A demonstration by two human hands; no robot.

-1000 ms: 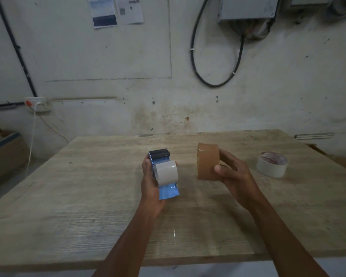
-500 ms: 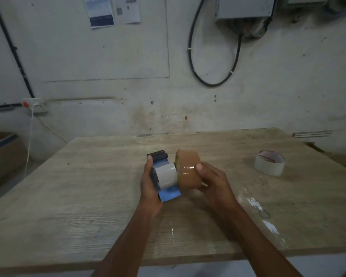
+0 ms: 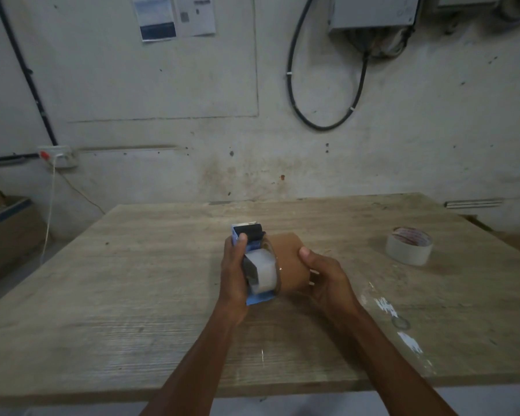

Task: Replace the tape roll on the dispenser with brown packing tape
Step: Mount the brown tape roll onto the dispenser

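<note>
My left hand [image 3: 234,277] grips a blue tape dispenser [image 3: 254,299] with a black roller at its top and a pale grey hub [image 3: 263,273] sticking out to the right. My right hand [image 3: 324,274] holds the brown packing tape roll [image 3: 288,264] by its outer face, thumb on top. The roll's left rim overlaps the right end of the hub. Both are held just above the wooden table [image 3: 132,295], near its middle.
A white tape roll [image 3: 409,246] with red print inside lies flat on the table's right side. White paint marks [image 3: 409,340] dot the table near the right front. A cardboard box [image 3: 6,223] stands on the floor at left. A wall runs behind the table.
My right hand has brought the brown roll leftward from apart to against the dispenser's hub, and its rim now overlaps the hub's end. My left hand has kept its grip on the dispenser.
</note>
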